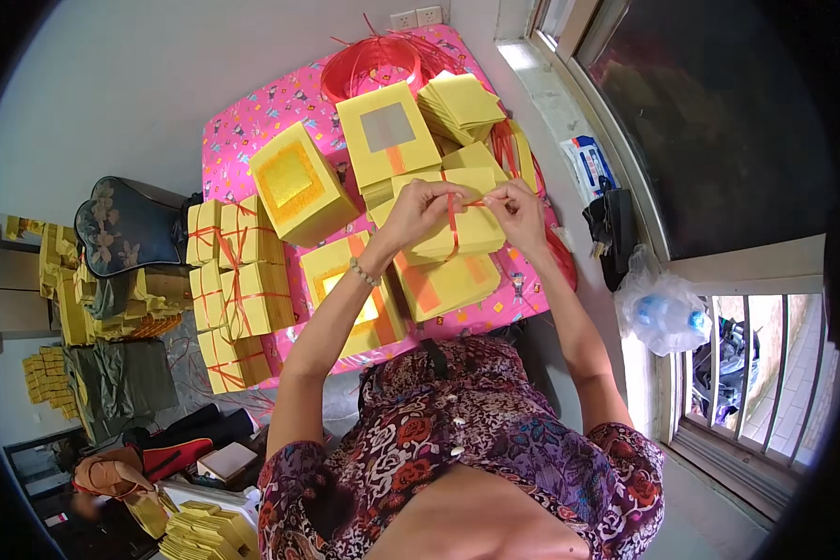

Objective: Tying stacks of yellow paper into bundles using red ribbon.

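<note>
Hands (422, 207) (519, 215) hold red strap (453, 222) over yellow bundle (479, 233), inside pink tabletop's edge (532, 299).

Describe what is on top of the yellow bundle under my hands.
A red strap crosses the bundle, pinched by your left hand and right hand; the surface beneath them is hidden.

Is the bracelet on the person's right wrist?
No, the beaded bracelet is around the left wrist, while the right wrist is bare.

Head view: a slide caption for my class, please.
Left-hand fingers and right-hand fingers hold a red strap around a yellow bundle above a pink patterned cover.
</note>
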